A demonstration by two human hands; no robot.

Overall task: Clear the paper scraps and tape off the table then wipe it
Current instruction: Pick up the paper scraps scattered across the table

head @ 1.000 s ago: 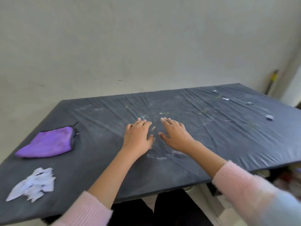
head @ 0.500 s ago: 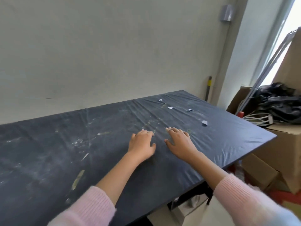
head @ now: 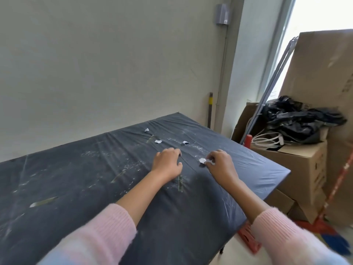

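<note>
At the right end of the table (head: 76,178), flat hands have been traded for a left hand (head: 168,163) curled on it, seemingly empty, and, at its 3 o'clock, a right hand (head: 221,167) by which a white paper scrap (head: 202,160) is pinched; three scraps (head: 158,141) at 12 o'clock remain uncollected.

At 10 to 12 o'clock I see a plain pale grey-green wall (head: 95,64). At 12 a small grey box (head: 222,14) sits high on it, with a thin conduit (head: 223,73) running down from it. A bright window (head: 315,12) at 1 o'clock pours in daylight. At 2 to 3 o'clock stand cardboard boxes (head: 298,165), topped by a black plastic bag (head: 298,119) and white cables (head: 267,139), with metal poles (head: 275,77) leaning against them. The dark-covered table (head: 76,178) fills 6 to 9 o'clock. At 5 o'clock there is pale floor (head: 236,253).
</note>
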